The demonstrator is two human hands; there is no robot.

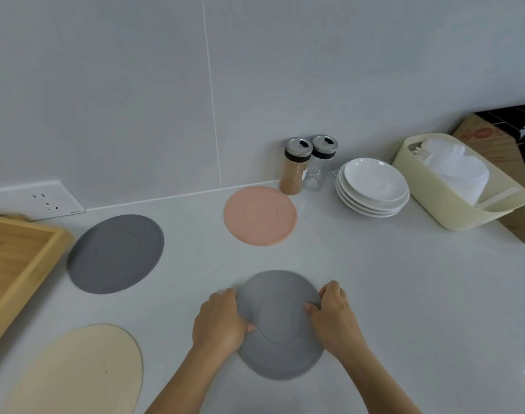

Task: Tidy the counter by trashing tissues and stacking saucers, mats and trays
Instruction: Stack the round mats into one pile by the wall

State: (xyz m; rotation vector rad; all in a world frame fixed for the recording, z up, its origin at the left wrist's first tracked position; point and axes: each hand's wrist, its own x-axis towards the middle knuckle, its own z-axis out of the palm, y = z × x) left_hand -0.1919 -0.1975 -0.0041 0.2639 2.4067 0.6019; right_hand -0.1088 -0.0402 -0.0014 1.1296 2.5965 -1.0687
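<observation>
fingers partly under grey mat

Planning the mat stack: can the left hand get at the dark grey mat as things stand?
Probably yes, once freed. The left hand grips the light grey mat; only bare counter lies between it and the dark grey mat, which has nothing on it.

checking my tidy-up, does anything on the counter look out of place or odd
Nothing spilled or broken. The mats lie scattered, unstacked: dark grey mat, pink mat and cream mat sit apart; left hand and right hand grip the light grey mat.
</observation>
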